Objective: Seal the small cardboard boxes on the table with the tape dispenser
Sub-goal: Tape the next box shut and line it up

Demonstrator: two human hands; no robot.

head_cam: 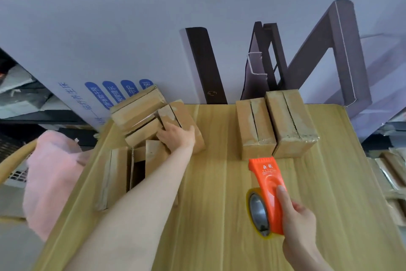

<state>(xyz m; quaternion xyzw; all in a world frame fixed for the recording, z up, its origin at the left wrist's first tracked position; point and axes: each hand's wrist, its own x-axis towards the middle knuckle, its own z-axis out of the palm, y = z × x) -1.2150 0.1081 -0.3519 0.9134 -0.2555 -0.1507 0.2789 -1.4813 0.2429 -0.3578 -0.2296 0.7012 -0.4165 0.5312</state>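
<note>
Fetching next box (186, 117) for taping.
Wood table (219, 204): heap of small boxes (136, 108) far left, two boxes (274, 125) standing far right, well apart from the heap. Orange tape dispenser (268, 187) near the front, right hand (296, 220) wrapped round it. Left hand (175, 136) curled on the box at the heap's edge. Best to drag it to the bare centre, seam up and flaps flat, and pin it before taping.

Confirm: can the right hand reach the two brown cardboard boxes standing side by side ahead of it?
Probably yes: only bare wooden table separates the right hand, gripping the orange plastic tape dispenser, from those boxes.
</note>
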